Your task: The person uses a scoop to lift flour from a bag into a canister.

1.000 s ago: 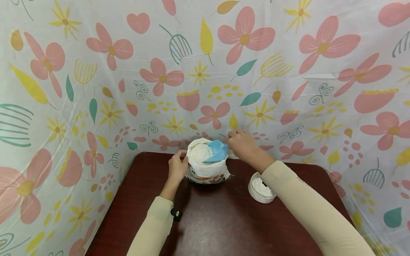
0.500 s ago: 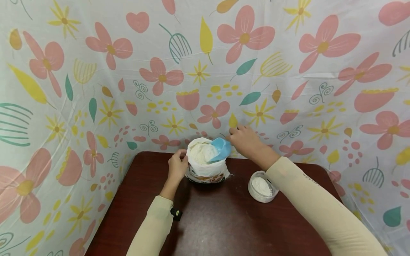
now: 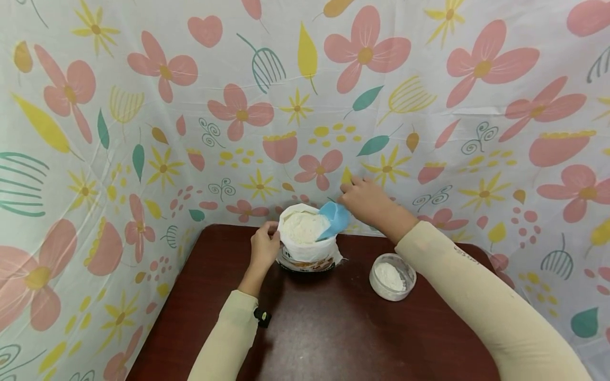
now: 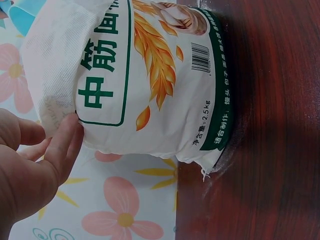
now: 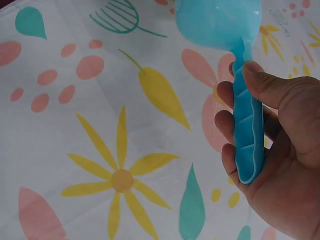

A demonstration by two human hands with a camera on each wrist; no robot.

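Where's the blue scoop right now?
In the head view, the blue scoop is at the right-hand edge of the white bag. The right wrist view shows its handle held in the right hand.

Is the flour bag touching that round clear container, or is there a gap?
Apart. The head view shows a strip of dark tabletop between the flour bag and the clear container.

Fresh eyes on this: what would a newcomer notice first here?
Probably the bright blue scoop, gripped in the right hand at the right edge of the open white bag, whose left edge the left hand holds. Then the floral cloth behind, and the clear round container of white powder right of the bag on the table.
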